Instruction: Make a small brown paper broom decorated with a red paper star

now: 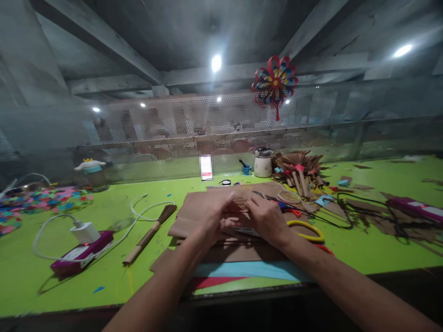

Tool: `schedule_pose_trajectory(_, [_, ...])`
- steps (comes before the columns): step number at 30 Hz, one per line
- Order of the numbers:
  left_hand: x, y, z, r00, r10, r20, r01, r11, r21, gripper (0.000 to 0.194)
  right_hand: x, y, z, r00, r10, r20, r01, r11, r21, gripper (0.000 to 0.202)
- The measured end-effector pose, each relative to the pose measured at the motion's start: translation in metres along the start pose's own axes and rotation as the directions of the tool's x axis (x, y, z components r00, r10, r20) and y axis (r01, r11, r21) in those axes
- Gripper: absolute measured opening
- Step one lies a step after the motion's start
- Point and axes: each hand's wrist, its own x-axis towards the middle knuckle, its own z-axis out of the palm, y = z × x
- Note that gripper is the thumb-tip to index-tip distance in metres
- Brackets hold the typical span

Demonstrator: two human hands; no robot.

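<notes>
My left hand (217,214) and my right hand (266,216) are close together over a stack of brown paper (195,210). Between them is a pleated piece of brown paper (239,205), with the fingers of both hands closed on its sides. Light blue paper (252,270) and red paper (216,281) stick out under the stack toward the near edge. Yellow-handled scissors (313,231) lie just right of my right hand, and scissors with blue and red handles (289,208) lie behind it.
On the green table (138,281), a purple power strip (81,252) with a white charger and a rolled paper bundle (150,235) lie left. Behind stand a phone (206,167), a blue jar (246,170) and a cup (263,165). Folded paper fans (299,168) and cables lie right.
</notes>
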Motion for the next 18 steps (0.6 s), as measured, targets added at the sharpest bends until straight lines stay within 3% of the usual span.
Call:
schedule_pose_trajectory(5, [0.006, 0.001, -0.009, 0.994, 0.019, -0.110, -0.013, 0.998, 0.053, 0.023, -0.001, -0.004, 0.000, 0.999, 0.031, -0.010, -0.030, 0.990, 0.137, 0.016])
schedule_pose_trajectory(8, [0.007, 0.004, -0.012, 0.980, 0.113, -0.164, -0.105, 0.993, 0.057, 0.020, 0.002, 0.001, 0.001, 0.968, 0.247, -0.041, -0.209, 0.886, 0.414, 0.027])
schedule_pose_trajectory(9, [0.006, 0.005, -0.013, 0.976, 0.142, -0.163, -0.134, 0.989, 0.060, 0.021, 0.003, 0.003, 0.001, 0.931, 0.364, -0.010, -0.303, 0.790, 0.534, 0.025])
schedule_pose_trajectory(11, [0.006, 0.006, -0.013, 0.974, 0.172, -0.151, -0.163, 0.984, 0.064, 0.025, 0.007, 0.005, 0.000, 0.822, 0.546, 0.159, -0.463, 0.479, 0.746, 0.022])
schedule_pose_trajectory(13, [0.005, 0.006, -0.010, 0.975, 0.172, -0.138, -0.165, 0.984, 0.061, 0.028, 0.011, 0.006, 0.000, 0.739, 0.552, 0.386, -0.528, 0.119, 0.841, 0.028])
schedule_pose_trajectory(15, [0.004, 0.005, -0.007, 0.981, 0.152, -0.118, -0.145, 0.987, 0.063, 0.028, 0.012, 0.004, 0.000, 0.714, 0.457, 0.530, -0.533, -0.136, 0.835, 0.032])
schedule_pose_trajectory(18, [0.002, 0.004, -0.002, 0.990, 0.119, -0.083, -0.112, 0.991, 0.078, 0.028, 0.012, 0.002, 0.002, 0.727, 0.390, 0.565, -0.490, -0.281, 0.825, 0.032])
